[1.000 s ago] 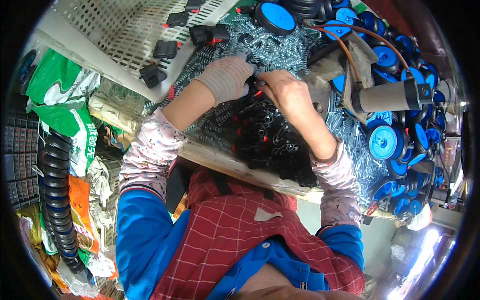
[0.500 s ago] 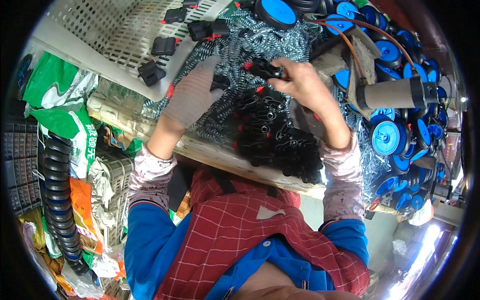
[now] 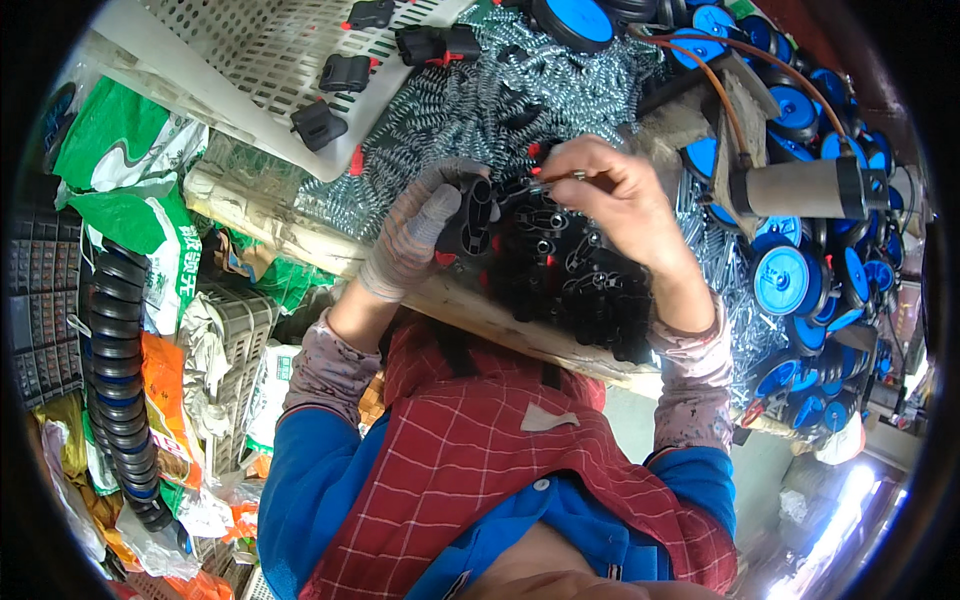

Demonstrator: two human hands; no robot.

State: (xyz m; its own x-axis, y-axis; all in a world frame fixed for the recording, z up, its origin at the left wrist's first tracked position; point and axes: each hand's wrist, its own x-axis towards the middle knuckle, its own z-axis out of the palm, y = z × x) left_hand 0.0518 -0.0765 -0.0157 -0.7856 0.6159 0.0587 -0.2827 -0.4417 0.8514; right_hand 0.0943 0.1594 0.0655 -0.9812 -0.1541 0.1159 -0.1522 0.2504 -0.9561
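While it is gripped, the black housing (image 3: 461,226) extends lengthwise forward.

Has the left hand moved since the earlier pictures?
Yes: the gloved left hand has moved toward the person's body, closer to the wooden front edge of the table.

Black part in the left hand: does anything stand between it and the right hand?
Nothing visible does: the gap between the black part in the gloved left hand and the right hand looks open. The springs and other black parts seem to lie below.
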